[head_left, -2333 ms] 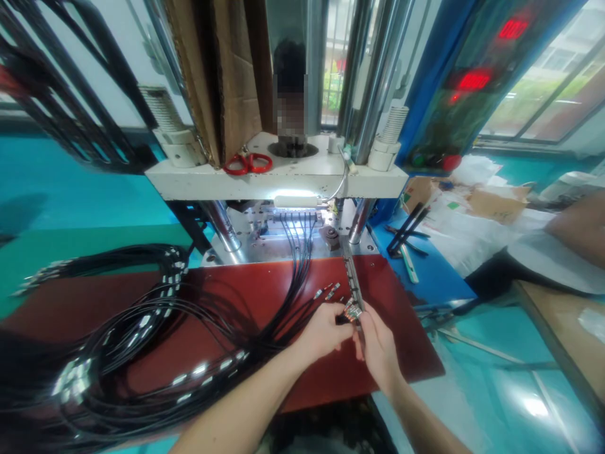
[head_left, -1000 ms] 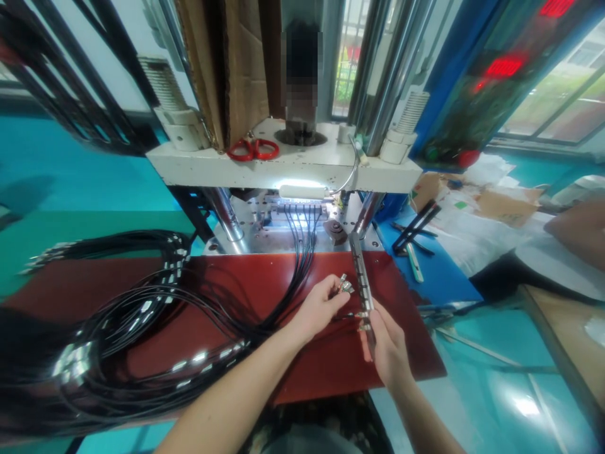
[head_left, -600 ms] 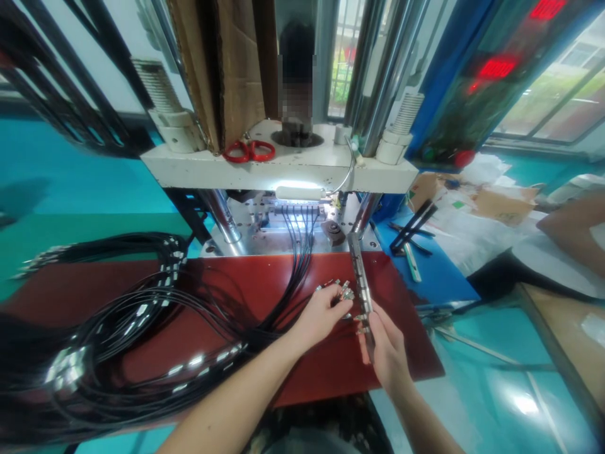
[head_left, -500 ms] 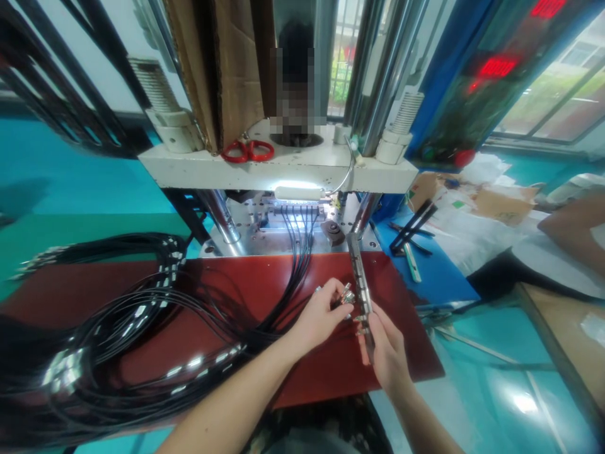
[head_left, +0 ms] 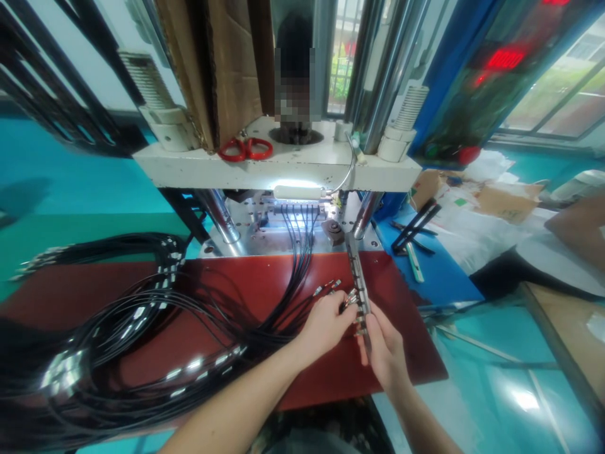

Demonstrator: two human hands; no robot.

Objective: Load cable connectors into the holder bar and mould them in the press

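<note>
My right hand [head_left: 388, 345] is closed around the near end of a slotted metal bar [head_left: 358, 271], which slants away across the red-brown board. Pinched in my left hand [head_left: 324, 323] is a metal-tipped cable end [head_left: 350, 299], right beside the bar's slots. Small metal pieces sit in the bar near my right fingers. Beyond my left knuckles, more metal cable tips [head_left: 327, 287] lie over the board. Their black cables [head_left: 278, 325] run under my left wrist to the left.
A press with a white plate [head_left: 236, 170] stands ahead, red-handled scissors [head_left: 246, 149] on top. Black cables [head_left: 300, 246] come out of its lit lower fixture. Coiled cables [head_left: 118, 321] cover the board's [head_left: 401, 340] left. Pliers and a cutter [head_left: 415, 263] lie right; another person's arm [head_left: 579, 217] shows.
My left hand has come closer to the bar, bringing the cable end against its slots. More cable tips now show beyond that hand. My right hand keeps its grip on the bar.
</note>
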